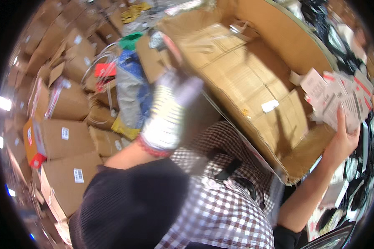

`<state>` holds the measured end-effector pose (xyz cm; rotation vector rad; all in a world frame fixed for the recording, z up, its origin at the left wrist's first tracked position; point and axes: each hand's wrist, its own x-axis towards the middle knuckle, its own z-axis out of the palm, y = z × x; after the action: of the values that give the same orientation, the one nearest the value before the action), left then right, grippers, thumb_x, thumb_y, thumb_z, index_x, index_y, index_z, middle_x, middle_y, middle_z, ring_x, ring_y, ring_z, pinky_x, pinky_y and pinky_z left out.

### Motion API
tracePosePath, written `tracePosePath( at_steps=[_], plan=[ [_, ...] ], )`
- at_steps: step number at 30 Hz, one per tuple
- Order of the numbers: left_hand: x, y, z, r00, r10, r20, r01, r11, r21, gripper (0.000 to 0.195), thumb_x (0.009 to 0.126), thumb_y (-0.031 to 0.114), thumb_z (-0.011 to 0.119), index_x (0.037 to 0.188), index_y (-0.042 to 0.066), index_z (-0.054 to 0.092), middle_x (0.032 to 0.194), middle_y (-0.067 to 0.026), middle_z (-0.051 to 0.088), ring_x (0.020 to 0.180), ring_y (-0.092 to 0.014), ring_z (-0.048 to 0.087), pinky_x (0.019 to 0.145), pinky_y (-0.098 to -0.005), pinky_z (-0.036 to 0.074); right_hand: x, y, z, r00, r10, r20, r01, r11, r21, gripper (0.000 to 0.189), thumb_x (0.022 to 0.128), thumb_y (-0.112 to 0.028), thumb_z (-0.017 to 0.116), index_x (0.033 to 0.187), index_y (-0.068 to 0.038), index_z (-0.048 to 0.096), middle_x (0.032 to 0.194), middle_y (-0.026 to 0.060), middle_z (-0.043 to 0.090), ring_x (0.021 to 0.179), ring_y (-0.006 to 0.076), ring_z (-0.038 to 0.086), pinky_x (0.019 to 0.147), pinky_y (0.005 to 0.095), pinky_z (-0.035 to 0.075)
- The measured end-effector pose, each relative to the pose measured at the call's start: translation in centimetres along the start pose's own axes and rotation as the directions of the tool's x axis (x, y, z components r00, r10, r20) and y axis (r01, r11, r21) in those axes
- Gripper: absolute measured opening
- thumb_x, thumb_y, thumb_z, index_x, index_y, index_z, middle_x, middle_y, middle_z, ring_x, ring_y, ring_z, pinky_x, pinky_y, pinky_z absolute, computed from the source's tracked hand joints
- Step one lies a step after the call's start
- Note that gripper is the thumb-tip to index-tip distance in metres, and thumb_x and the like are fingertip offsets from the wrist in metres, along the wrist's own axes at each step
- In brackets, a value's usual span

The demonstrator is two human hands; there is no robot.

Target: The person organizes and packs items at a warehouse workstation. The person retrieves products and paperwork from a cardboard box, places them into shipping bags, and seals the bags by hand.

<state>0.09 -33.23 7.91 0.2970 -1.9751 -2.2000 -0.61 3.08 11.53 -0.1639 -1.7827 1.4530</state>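
A large shallow cardboard box (240, 93) lies before me, with a small white label (270, 106) on its bottom. My right hand (346, 137), bare, grips a fanned bunch of printed paper cards (342, 96) over the box's right end. My left hand (171, 102) wears a striped white glove with a red cuff and is blurred beside the box's left edge. A blurred pinkish-red and dark thing (171, 46) rises just beyond its fingers; whether the hand holds it cannot be told.
Closed cardboard cartons (65, 137) are stacked at the left. Nearer stand a blue and grey sack (129, 90), a red packet (105, 69) and white cord (104, 57). Black and clear plastic bags (336, 43) lie along the right.
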Motion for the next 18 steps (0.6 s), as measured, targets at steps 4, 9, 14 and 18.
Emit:
tracePosePath(
  at_steps=[4, 9, 14, 18],
  plan=[
    [-4.4, -2.9, 2.8, 0.68, -0.481, 0.553, 0.699, 0.653, -0.291, 0.085, 0.088, 0.052, 0.078, 0.151, 0.007, 0.043, 0.151, -0.0136, 0.047, 0.135, -0.039, 0.047, 0.108, -0.0665, 0.038, -0.6, -1.1, 0.9, 1.0, 0.002, 0.031, 0.001, 0.996, -0.088, 0.036, 0.092, -0.008, 0.077, 0.122, 0.007, 0.064, 0.119, 0.009, 0.07, 0.103, 0.0147, 0.067, 0.095, 0.0293, 0.052],
    [-4.0, -2.2, 6.2, 0.471, -0.654, 0.592, 0.847, 0.522, -0.097, 0.107, 0.086, 0.039, 0.084, 0.162, 0.002, 0.019, 0.168, -0.0234, 0.014, 0.146, -0.048, 0.033, 0.114, -0.0646, 0.036, -1.3, -1.9, 1.3, 0.995, -0.039, 0.094, 0.048, 0.994, -0.094, 0.038, 0.092, -0.01, 0.079, 0.124, 0.004, 0.064, 0.117, 0.0091, 0.071, 0.102, 0.0135, 0.067, 0.093, 0.0281, 0.052],
    [-4.0, -3.1, 3.8, 0.562, -0.658, 0.501, 0.815, 0.543, -0.202, 0.015, 0.088, 0.0, 0.066, 0.103, -0.001, 0.064, 0.12, -0.0166, 0.056, 0.115, -0.034, 0.054, 0.108, -0.0693, 0.043, -4.0, -5.2, 2.4, 0.989, -0.046, 0.139, 0.045, 0.999, 0.006, 0.037, 0.092, -0.005, 0.077, 0.124, 0.006, 0.062, 0.117, 0.0109, 0.071, 0.101, 0.0143, 0.067, 0.092, 0.0286, 0.053],
    [-3.8, -7.1, 0.4, 0.769, -0.507, 0.389, 0.522, 0.849, 0.076, 0.028, 0.089, -0.001, 0.066, 0.116, -0.001, 0.064, 0.122, -0.0166, 0.063, 0.114, -0.033, 0.06, 0.1, -0.0596, 0.051, -6.1, -6.9, 3.9, 0.98, -0.027, 0.199, 0.01, 0.996, 0.09, 0.038, 0.092, -0.003, 0.076, 0.125, 0.006, 0.061, 0.117, 0.0112, 0.071, 0.103, 0.0147, 0.067, 0.095, 0.0297, 0.051]
  ],
)
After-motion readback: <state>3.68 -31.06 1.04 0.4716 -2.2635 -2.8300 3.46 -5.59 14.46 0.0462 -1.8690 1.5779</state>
